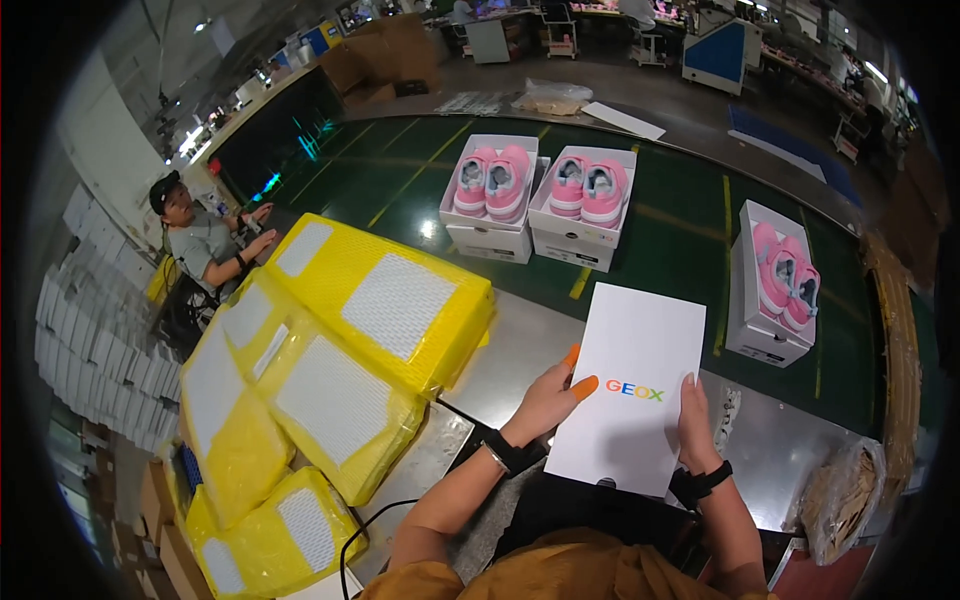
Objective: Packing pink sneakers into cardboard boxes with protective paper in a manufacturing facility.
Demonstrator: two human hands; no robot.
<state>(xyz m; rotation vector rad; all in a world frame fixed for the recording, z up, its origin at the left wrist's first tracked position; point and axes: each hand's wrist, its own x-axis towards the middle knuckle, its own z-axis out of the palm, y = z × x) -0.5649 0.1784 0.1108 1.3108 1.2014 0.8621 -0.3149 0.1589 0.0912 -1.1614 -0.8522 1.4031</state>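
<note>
Three shoeboxes (568, 248) look filled, pink sneakers (604, 192) in each, but none's closed yet, over on the far green belt (685, 215). Near side, left hand (546, 402) and right hand (695, 425) have their grip clamped on a white carton (640, 335) by the desk (530, 342).

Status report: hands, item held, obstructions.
Left hand, right hand: gripping white box at opposite sides. Lettering faces up; contents unseen. Nothing seen blocking it; yellow-wrapped packs at left.
</note>
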